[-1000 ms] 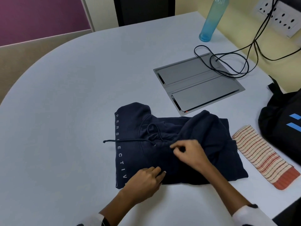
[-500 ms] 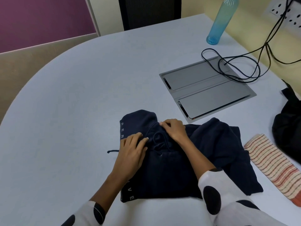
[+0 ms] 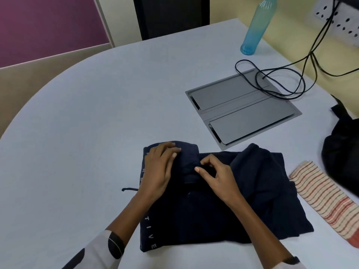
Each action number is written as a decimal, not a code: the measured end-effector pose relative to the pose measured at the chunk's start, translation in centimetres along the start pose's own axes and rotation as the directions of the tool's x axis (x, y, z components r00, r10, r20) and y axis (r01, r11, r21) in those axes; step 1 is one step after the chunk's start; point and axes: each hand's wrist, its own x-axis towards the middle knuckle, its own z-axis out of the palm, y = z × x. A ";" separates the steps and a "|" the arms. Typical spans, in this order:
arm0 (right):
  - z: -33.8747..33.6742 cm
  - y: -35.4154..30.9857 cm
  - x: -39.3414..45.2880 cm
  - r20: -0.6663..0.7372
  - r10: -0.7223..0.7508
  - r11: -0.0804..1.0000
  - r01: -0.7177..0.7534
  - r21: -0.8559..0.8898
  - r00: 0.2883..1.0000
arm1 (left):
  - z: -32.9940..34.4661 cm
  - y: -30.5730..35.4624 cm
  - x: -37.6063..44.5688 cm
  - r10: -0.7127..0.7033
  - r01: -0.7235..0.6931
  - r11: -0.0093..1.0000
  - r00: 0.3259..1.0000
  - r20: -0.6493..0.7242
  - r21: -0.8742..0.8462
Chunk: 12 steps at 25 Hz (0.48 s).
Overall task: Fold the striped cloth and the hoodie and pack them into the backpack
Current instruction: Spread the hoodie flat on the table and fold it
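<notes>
The navy hoodie (image 3: 223, 200) lies partly folded on the pale table (image 3: 93, 117), near the table's near edge and a little right of its middle. White letters run down the garment's left border, and a dark drawstring end (image 3: 129, 189) pokes out onto the bare top just beyond that border. The left hand (image 3: 160, 171) rests flat on the hood at the hoodie's far-left corner, fingers (image 3: 171, 150) spread narrowly and pressing the fabric down. The right hand (image 3: 215, 177) sits just beside it, thumb and forefinger pinched on a fold of the hood.

The striped cloth (image 3: 326, 200) lies folded into a long strip just beside the hoodie's right edge, running toward the table's near-right edge. The black backpack (image 3: 342, 152) sits at the right edge, close to the far end of that strip; only part of it is in view.

Beyond the hoodie, a grey flap panel (image 3: 242, 111) is set into the table top, its near corner close to the hoodie's far edge. Black cables (image 3: 272, 82) loop over its far corner and rise to a wall socket strip (image 3: 342, 24). A blue bottle (image 3: 254, 30) stands upright near the far-right edge.

The whole left half of the table, round to its curved far-left edge, is open surface. A purple wall panel (image 3: 48, 26) stands behind it.
</notes>
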 end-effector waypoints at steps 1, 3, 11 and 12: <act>-0.2 -0.2 -0.4 -0.019 -0.031 0.999 0.031 0.009 0.999 | 0.0 0.3 0.3 0.025 -0.025 1.000 0.999 0.041 -0.012; -0.6 -0.9 -0.8 -0.049 -0.082 0.996 0.083 0.016 0.995 | 0.0 0.4 0.7 0.085 -0.094 0.994 0.984 0.160 0.052; -1.7 -1.8 -0.6 0.000 0.059 0.980 -0.058 0.190 0.998 | -0.5 -0.6 0.9 0.095 -0.096 0.995 0.995 0.036 0.017; -1.9 -1.4 0.0 0.008 0.153 0.968 -0.151 0.200 0.988 | -0.4 -0.6 0.7 0.100 -0.100 0.995 0.994 0.031 -0.002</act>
